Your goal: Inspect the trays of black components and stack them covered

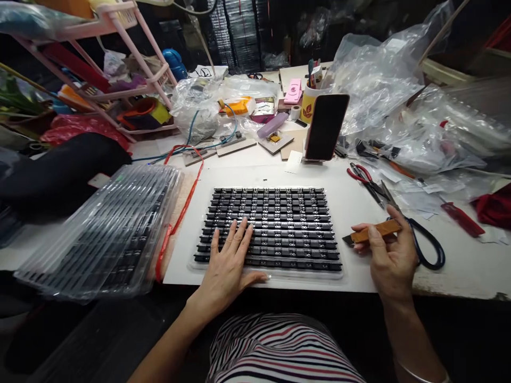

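In front of me a clear plastic tray (335,275) lies flat on a white board, filled with rows of small black parts (287,217) that look like electronic components. My left hand (227,266) rests on the lower left of these rows, fingers spread and thumb over the tray's near edge. Right of the tray, my right hand (393,260) is closed around a brown-handled knife (377,231), its dark slanted tip pointing left towards the tray. Scissors with dark blue handles (429,247) lie partly behind that hand.
Stacked clear trays (104,229) stand at the left, beside a red ribbon (175,223). A phone (327,127) is propped upright behind the board. Red-handled pliers (363,175) and a red tool (463,218) lie at the right. Plastic bags (371,69) fill the back right; a pink rack (143,42) stands back left.
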Demonstrator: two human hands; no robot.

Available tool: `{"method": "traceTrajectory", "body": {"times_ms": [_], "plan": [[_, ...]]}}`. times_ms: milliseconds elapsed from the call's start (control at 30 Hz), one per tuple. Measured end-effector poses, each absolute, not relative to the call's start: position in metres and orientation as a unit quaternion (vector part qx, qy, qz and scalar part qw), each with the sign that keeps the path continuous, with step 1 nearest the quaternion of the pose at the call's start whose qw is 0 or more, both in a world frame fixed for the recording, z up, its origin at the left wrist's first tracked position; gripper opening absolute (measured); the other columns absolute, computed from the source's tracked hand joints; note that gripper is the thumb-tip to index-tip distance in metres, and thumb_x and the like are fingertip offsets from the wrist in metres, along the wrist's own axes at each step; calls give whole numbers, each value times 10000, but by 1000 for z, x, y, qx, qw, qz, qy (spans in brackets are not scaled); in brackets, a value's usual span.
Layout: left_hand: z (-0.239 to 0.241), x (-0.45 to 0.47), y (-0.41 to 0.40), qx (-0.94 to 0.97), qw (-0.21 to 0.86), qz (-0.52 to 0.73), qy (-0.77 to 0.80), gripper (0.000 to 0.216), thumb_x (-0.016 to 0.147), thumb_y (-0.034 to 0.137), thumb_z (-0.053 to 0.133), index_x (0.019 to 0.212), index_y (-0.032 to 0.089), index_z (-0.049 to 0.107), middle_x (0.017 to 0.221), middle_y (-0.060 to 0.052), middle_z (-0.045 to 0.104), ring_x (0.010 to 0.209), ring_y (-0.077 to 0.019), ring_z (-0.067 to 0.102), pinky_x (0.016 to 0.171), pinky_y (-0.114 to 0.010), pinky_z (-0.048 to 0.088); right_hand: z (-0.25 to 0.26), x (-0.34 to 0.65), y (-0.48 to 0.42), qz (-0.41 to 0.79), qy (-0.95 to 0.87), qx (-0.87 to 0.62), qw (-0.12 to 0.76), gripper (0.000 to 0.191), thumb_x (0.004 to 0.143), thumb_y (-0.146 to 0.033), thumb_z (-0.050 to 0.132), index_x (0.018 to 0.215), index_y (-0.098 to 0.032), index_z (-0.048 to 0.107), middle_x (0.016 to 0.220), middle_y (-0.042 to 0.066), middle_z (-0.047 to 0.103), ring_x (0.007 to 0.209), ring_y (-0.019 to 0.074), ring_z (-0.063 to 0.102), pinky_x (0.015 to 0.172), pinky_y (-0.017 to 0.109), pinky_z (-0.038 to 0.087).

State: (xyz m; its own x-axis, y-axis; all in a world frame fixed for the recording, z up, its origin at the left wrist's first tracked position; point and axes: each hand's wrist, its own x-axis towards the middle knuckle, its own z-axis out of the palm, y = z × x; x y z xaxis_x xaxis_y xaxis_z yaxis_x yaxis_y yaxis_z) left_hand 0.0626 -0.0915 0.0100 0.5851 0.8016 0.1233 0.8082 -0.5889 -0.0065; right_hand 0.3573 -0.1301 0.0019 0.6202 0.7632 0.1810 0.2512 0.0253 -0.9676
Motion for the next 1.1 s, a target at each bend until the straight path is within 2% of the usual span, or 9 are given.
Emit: {"method": "traceTrajectory", "body": {"times_ms": [300, 433, 567, 767, 867, 933, 1000, 1100], "plan": [[2, -4, -102, -826, 22, -91, -555, 984, 788, 645, 516, 1503, 168, 37, 1499, -218, 282, 1397, -356, 235, 1094, -613, 174, -4, 358, -130, 176, -386, -673, 606, 630, 790, -407, 647, 1351, -226, 425, 827, 99, 674, 488, 169, 552, 487, 356, 476], [0, -30, -107, -800, -17, -138, -584, 926, 826, 555, 556, 1502, 185, 42, 1496, -198, 309, 1400, -328, 238, 1110, -543, 239, -7, 360, -132, 146, -383, -683, 604, 690, 741, -424, 694, 1352, -224, 445, 860, 142, 673, 465, 196, 563, 452, 401, 476], [-5, -38, -113, -774, -77, -172, -605, 862, 858, 487, 559, 1498, 217, 49, 1477, -168, 361, 1378, -297, 303, 1112, -494, 279, -10, 362, -134, 113, -351, -703, 608, 761, 640, -493, 752, 1317, -232, 524, 784, 139, 649, 457, 242, 575, 458, 494, 495], [-11, -31, -116, -785, -45, -204, -584, 769, 891, 459, 515, 1492, 214, 102, 1425, -165, 442, 1349, -280, 366, 1116, -510, 240, -14, 362, -138, 109, -300, -729, 605, 778, 554, -576, 767, 1249, -272, 595, 948, 192, 651, 766, 392, 657, 597, 616, 507], [-10, -29, -116, -790, -13, -199, -580, 742, 906, 445, 490, 1488, 183, 112, 1393, -177, 476, 1331, -279, 397, 1117, -528, 204, -15, 356, -137, 109, -275, -728, 618, 708, 570, -564, 758, 1203, -274, 628, 1003, 209, 645, 991, 442, 610, 714, 643, 494], [-10, -29, -115, -791, -1, -198, -579, 715, 912, 453, 465, 1481, 167, 139, 1373, -183, 496, 1314, -282, 421, 1113, -537, 192, -13, 351, -136, 103, -267, -719, 633, 643, 566, -543, 764, 1137, -268, 658, 1001, 215, 639, 1045, 454, 582, 706, 647, 494], [-11, -29, -114, -791, 10, -210, -574, 698, 913, 476, 441, 1471, 156, 170, 1353, -187, 516, 1293, -284, 451, 1105, -539, 198, -12, 346, -135, 125, -262, -699, 654, 619, 510, -484, 802, 1073, -262, 667, 894, 193, 638, 940, 466, 618, 623, 668, 490], [-13, -29, -113, -790, 18, -235, -566, 680, 911, 503, 416, 1460, 158, 212, 1321, -173, 550, 1260, -278, 491, 1100, -528, 211, -9, 344, -133, 179, -238, -675, 675, 555, 471, -372, 824, 988, -269, 651, 656, 85, 568, 712, 428, 646, 526, 669, 474]]}}
